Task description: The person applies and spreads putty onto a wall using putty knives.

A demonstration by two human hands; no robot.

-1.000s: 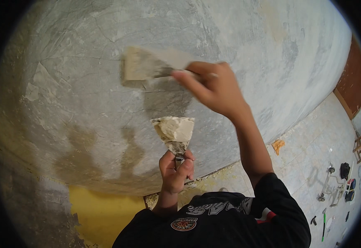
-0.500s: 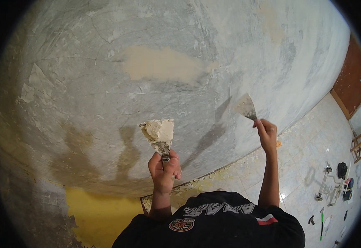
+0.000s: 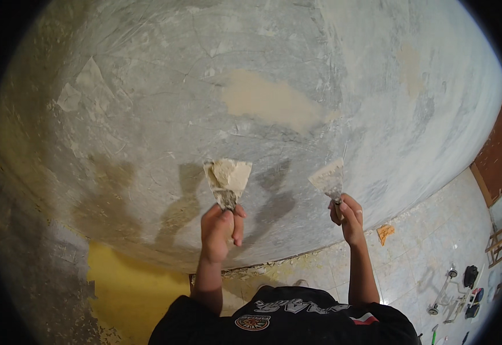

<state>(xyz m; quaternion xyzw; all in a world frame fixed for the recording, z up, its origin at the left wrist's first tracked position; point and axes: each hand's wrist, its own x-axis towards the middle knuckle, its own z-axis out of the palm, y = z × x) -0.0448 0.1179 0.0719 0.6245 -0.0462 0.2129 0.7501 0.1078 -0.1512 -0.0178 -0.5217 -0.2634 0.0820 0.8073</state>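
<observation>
My left hand [image 3: 219, 231] is closed around the handle of a putty knife [image 3: 226, 197], blade upward. A thick lump of cream filler [image 3: 231, 174] sits on that blade. A second putty knife [image 3: 327, 180] is gripped in my right hand [image 3: 347, 218]; its wide blade carries a thin smear of filler. Both blades are in front of the grey plastered wall [image 3: 205, 126], and I cannot tell whether the right one touches it. Higher on the wall is a smooth cream patch [image 3: 271, 100], with a fainter patch [image 3: 410, 69] to the right.
Yellow paint [image 3: 136, 287] covers the lower left of the wall. Pale floor tiles [image 3: 403, 253] with crumbs lie along its foot. An orange scrap [image 3: 385, 234], a wheeled metal frame [image 3: 449, 293] and a wooden frame [image 3: 501, 244] are at right, below a brown door [image 3: 495, 149].
My right hand and its putty knife have come lower and to the left, nearer the loaded one. The view has shifted, so the cream patch now appears farther right and tilted.
</observation>
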